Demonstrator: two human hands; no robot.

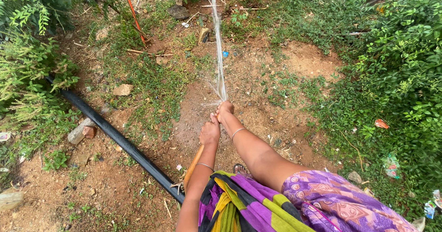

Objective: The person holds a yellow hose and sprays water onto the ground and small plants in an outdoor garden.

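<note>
Both hands are closed around a slim orange garden hose [194, 164]: the right hand [224, 109] wraps its very tip, thumb or fingers seemingly pressed over the mouth, though the hand hides the opening itself, and the left hand [210, 133] grips the hose just behind, touching the right one. The hose runs from between the hands back and down towards the person's body, its lower stretch showing beneath the left forearm before it goes out of sight behind the purple, yellow and green patterned cloth [239, 204] of the person's clothing. A thin silver bangle sits on each wrist

From the right hand a narrow jet of water [218, 43] shoots away across the ground, with fine spray fanning out at the fingers, and reaches up to the top edge of the view. Below it lies bare reddish-brown soil [258, 71] patched with short grass and scattered stones. A thick black plastic pipe [119, 142] crosses the ground diagonally to the left of the hands, well apart from them. A thin orange stick or rod [134, 15] leans further off near the top. Green leafy shrubs [405, 66] crowd the right side and ferny plants the left, with bits of litter among them
</note>
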